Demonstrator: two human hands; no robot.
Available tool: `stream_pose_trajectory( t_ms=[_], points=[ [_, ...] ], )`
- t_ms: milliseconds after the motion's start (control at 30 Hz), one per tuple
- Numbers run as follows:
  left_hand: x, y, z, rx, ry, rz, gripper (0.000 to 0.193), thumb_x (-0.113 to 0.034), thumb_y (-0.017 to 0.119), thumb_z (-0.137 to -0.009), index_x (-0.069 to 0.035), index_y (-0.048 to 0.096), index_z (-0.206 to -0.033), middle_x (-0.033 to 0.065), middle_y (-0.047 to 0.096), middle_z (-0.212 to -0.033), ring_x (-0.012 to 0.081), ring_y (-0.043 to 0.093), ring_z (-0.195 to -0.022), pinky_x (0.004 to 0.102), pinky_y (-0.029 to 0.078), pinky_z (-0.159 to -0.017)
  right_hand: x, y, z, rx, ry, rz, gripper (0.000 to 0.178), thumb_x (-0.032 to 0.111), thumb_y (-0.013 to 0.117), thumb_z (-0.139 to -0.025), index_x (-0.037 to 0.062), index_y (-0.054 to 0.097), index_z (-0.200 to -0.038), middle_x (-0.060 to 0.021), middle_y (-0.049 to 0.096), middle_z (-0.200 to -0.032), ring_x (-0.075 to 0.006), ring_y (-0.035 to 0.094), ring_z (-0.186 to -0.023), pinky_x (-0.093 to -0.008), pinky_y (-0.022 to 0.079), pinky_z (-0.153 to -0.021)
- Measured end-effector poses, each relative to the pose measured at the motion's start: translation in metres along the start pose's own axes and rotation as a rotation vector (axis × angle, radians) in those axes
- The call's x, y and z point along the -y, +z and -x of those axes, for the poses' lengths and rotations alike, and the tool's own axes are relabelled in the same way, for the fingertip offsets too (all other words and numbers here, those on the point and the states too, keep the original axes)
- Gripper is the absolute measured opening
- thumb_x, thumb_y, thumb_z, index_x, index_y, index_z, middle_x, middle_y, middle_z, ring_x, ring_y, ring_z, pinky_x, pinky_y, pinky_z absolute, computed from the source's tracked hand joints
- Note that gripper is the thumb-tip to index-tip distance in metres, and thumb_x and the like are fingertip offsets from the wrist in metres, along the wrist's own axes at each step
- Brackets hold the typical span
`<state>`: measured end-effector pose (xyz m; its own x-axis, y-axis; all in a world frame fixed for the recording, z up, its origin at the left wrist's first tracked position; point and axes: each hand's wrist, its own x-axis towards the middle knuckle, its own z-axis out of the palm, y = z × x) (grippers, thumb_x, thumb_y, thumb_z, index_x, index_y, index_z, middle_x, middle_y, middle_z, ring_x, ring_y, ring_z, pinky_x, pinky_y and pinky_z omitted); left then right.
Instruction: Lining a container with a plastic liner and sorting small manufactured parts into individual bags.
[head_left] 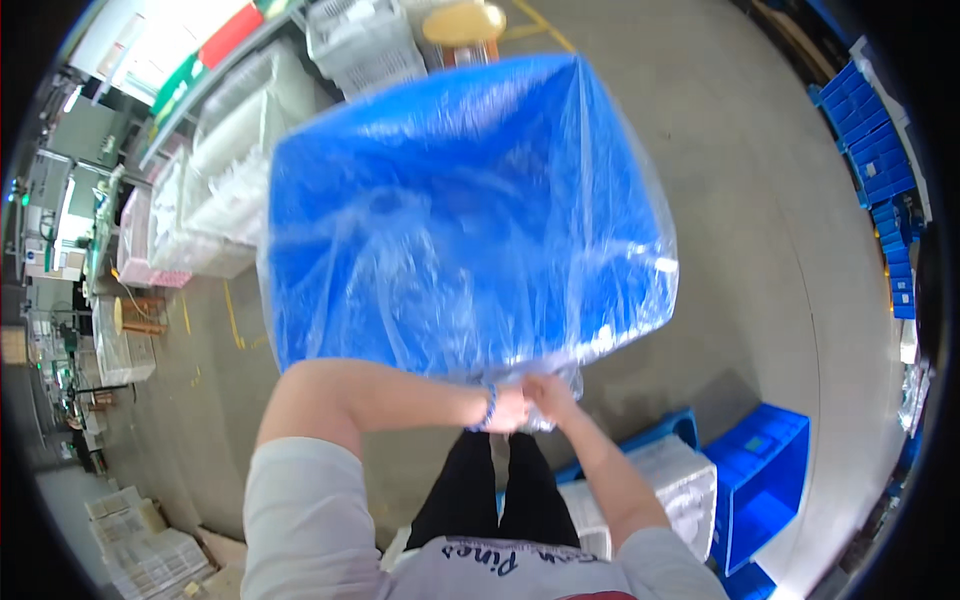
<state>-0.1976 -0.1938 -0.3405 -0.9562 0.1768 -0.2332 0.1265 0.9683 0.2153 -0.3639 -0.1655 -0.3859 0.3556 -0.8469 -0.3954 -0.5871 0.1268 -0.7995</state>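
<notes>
A large blue plastic bin (pixel 460 200) fills the middle of the view, its open top facing me. Clear, wrinkled plastic film (pixel 400 260), seemingly a bag, lines the inside and drapes over the rim. At the bin's near edge, bunched film shows around my hands. My left hand (pixel 510 406), with a blue beaded bracelet at its wrist, is closed on this film. Right beside it, my right hand (pixel 548 394) is also closed on the film, its fingers curled in. The two hands nearly touch, and some fingertips are hidden.
White and grey crates (pixel 365 45) and plastic-lined tubs (pixel 235 165) line the far left. A round wooden stool (pixel 465 24) stands beyond the bin. Near right, a white crate (pixel 680 490) sits beside a tipped blue bin (pixel 765 480). Blue boxes (pixel 880 150) stand far right.
</notes>
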Motion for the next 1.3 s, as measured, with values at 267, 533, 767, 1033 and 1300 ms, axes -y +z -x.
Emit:
stream_pose_trajectory(
  t_ms=[267,533,767,1033,1300],
  points=[
    [-0.007,-0.064,-0.009,0.510,-0.397,0.205,0.024,-0.018,0.054,-0.078,-0.016,0.070,-0.097,0.0081,0.067,-0.098,0.0172,0.065,-0.084,0.0333,0.051,-0.068,0.029,-0.003,0.031,-0.210,-0.100,-0.375,0.021,0.018,0.060,-0.083,0.0073,0.064,-0.101,-0.0138,0.065,-0.092,-0.0303,0.062,-0.087,-0.0364,0.049,-0.074],
    [-0.025,0.027,0.050,0.283,-1.227,1.968,0.032,-0.025,0.056,-0.082,-0.008,0.061,-0.109,0.0045,0.068,-0.089,0.0275,0.065,-0.074,0.0403,0.051,-0.056,0.060,0.002,0.058,-0.178,0.002,-0.222,0.018,0.018,0.058,-0.085,0.0051,0.058,-0.098,-0.0143,0.065,-0.087,-0.0302,0.063,-0.082,-0.0368,0.049,-0.069],
    [-0.067,-0.017,0.044,-1.046,-0.769,2.941,0.035,-0.026,0.036,-0.097,-0.005,0.050,-0.121,0.0057,0.053,-0.123,0.0198,0.048,-0.113,0.0361,0.036,-0.097,0.086,-0.003,0.092,-0.127,-0.023,-0.203,0.018,0.018,0.059,-0.085,0.0068,0.055,-0.097,-0.0150,0.065,-0.087,-0.0328,0.063,-0.081,-0.0382,0.049,-0.068],
    [-0.079,0.029,-0.005,-1.238,-1.325,2.600,0.039,-0.030,0.037,-0.097,-0.008,0.046,-0.128,0.0060,0.054,-0.123,0.0201,0.048,-0.115,0.0337,0.036,-0.095,0.122,-0.009,0.090,-0.366,-0.132,-0.046,0.026,0.016,0.062,-0.081,0.0075,0.056,-0.104,-0.0093,0.064,-0.080,-0.0255,0.064,-0.075,-0.0351,0.049,-0.068],
    [-0.089,-0.003,-0.012,-1.446,-1.358,2.573,0.029,-0.034,0.054,-0.090,-0.009,0.061,-0.102,0.0017,0.064,-0.097,0.0119,0.058,-0.093,0.0247,0.042,-0.080,0.081,0.036,0.051,-0.182,0.316,-0.197,0.034,0.029,0.070,-0.070,0.0026,0.060,-0.089,-0.0124,0.067,-0.080,-0.0240,0.066,-0.078,-0.0343,0.051,-0.070]
  ],
)
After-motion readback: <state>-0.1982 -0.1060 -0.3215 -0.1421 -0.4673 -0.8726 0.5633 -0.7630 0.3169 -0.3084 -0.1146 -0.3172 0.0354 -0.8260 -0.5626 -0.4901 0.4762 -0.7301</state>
